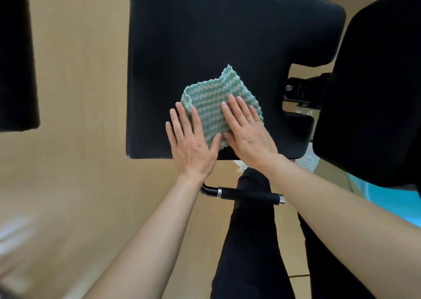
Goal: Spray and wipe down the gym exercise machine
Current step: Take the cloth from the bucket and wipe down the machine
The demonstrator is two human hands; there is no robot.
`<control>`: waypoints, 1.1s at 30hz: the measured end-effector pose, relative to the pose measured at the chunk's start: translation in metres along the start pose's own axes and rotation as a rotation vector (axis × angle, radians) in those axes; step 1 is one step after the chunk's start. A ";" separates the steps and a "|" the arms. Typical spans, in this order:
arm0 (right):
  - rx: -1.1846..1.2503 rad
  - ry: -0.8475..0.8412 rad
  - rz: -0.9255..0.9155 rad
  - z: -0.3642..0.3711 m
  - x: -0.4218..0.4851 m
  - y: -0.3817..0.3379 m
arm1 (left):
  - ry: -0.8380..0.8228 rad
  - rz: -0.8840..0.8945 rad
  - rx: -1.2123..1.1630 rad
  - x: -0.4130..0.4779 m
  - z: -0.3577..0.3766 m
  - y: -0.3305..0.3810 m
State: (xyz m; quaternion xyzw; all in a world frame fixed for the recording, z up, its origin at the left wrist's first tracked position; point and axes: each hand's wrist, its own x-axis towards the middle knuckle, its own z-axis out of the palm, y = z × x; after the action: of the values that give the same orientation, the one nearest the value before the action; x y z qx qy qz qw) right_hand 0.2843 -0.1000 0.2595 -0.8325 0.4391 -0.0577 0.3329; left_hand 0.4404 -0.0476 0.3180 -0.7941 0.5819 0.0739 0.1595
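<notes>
A green-and-white wavy-striped cloth [213, 100] lies flat on the black padded seat [205, 36] of the exercise machine, near the seat's front edge. My left hand [192, 139] presses on the cloth's left part with straight fingers, partly on the pad itself. My right hand [245, 127] lies flat on the cloth's right part, fingers straight and spread. The two hands sit side by side, thumbs nearly touching. No spray bottle shows in this view.
A black handle with chrome rings [248, 195] juts out below the seat's front edge. A second black pad [373, 93] stands at the right, joined by a metal bracket [300, 91]. Another dark pad [16, 59] is at far left. Tan wooden floor lies below.
</notes>
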 end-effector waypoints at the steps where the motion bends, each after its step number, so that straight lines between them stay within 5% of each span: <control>1: 0.002 -0.003 0.039 0.002 -0.008 0.000 | -0.001 -0.043 -0.006 -0.001 -0.001 0.002; 6: 0.123 0.019 0.223 0.010 -0.043 -0.008 | 0.110 -0.198 -0.132 -0.006 -0.014 0.012; 9: 0.185 0.200 0.217 0.005 -0.046 -0.006 | 0.273 0.076 -0.212 -0.009 -0.014 0.015; 12: 0.186 0.325 0.131 -0.002 -0.029 0.000 | 0.235 0.377 -0.219 -0.005 -0.006 0.016; 18: 0.009 0.058 0.041 0.004 -0.013 0.017 | 0.041 0.252 -0.021 0.012 0.009 0.020; 33: 0.170 0.005 0.765 0.025 -0.114 0.044 | -0.085 0.771 0.092 0.007 0.033 0.107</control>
State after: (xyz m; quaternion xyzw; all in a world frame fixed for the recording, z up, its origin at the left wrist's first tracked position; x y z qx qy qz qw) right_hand 0.1939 -0.0170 0.2364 -0.5779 0.7124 0.0322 0.3969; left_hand 0.3437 -0.0720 0.2665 -0.5054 0.8331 0.1354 0.1794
